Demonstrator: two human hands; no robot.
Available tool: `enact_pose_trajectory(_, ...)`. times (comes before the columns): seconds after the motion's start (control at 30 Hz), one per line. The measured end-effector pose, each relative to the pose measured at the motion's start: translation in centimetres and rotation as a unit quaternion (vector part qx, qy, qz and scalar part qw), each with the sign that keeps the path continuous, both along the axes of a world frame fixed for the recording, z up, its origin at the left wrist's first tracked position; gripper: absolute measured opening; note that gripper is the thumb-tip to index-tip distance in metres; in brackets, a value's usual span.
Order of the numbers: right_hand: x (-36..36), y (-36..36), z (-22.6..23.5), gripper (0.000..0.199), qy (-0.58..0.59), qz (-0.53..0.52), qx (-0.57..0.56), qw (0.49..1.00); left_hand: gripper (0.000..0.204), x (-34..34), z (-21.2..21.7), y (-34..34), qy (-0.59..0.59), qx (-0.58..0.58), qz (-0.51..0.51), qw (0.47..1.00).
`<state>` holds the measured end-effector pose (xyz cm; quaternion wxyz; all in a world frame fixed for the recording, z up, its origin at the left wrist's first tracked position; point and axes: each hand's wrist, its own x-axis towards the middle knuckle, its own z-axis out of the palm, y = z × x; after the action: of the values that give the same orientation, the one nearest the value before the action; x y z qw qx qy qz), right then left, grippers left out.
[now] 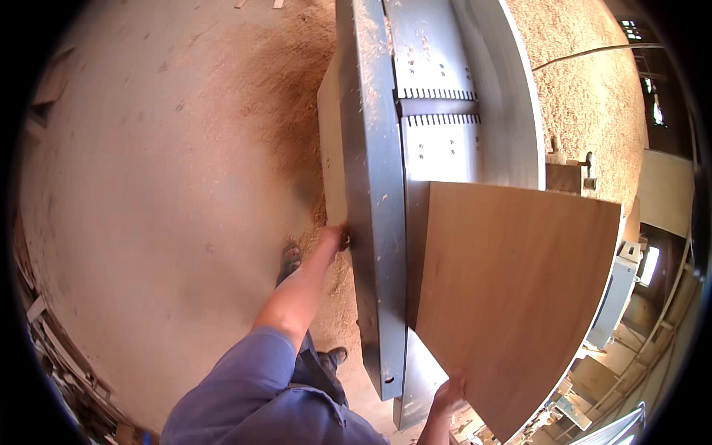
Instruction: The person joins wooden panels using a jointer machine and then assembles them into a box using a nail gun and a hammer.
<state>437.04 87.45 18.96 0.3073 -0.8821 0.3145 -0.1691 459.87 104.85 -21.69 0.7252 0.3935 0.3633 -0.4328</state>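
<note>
Plywood, pale brown and smooth-faced: in the head view the wooden panel [512,297] lies flat on the right part of the grey metal machine table [434,148], its far edge just short of the toothed slot [439,106] that crosses the table. Your right hand [448,393] is at the panel's near lower corner; the fingers are curled over the edge and closed on it, thumb side toward you, though the fingertips themselves sit under or behind the board and you cannot see them. Your left hand [335,237] is stretched out, arm nearly straight, to the left side of the machine, touching the outer face of the long grey rail [374,222] where it meets the beige cabinet panel [331,148] beneath. The hand is small in the picture and partly folded against the metal; whether the fingers grip something there or only press on it cannot be told. Both hands are well apart, one on each side of the rail. Sawdust [297,111] lies thick on the concrete floor [148,185] left of the machine and in a heaped bank [593,96] to its right. Your feet [291,259] stand on the floor beside the cabinet, and scrap wood [44,334] is piled along the left rim.
</note>
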Motion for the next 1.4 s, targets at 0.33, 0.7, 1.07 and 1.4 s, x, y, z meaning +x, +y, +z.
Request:
enact_pose_trajectory(0.33,-2.9,-3.3,-0.5,0.047,-0.074,-0.053,0.146,0.985,0.041,-0.8,0.9,-1.7,-0.105,0.151,0.036,0.982)
enact_pose_trajectory(0.7,1.9,-2.3,0.6,0.052,0.015,-0.047,0.099,0.994,0.043,-0.3,6.0,-2.2,-0.055,0.242,-0.017,0.969)
enact_pose_trajectory(1.07,9.8,-3.0,0.0,0.036,-0.107,0.091,0.110,0.984,0.052,-1.8,9.0,-1.2,-0.038,0.134,0.189,0.972)
enact_pose_trajectory(1.4,9.7,-1.7,2.3,0.025,-0.171,0.099,0.082,0.977,0.076,-6.5,33.0,-0.1,-0.619,0.309,-0.079,0.718)
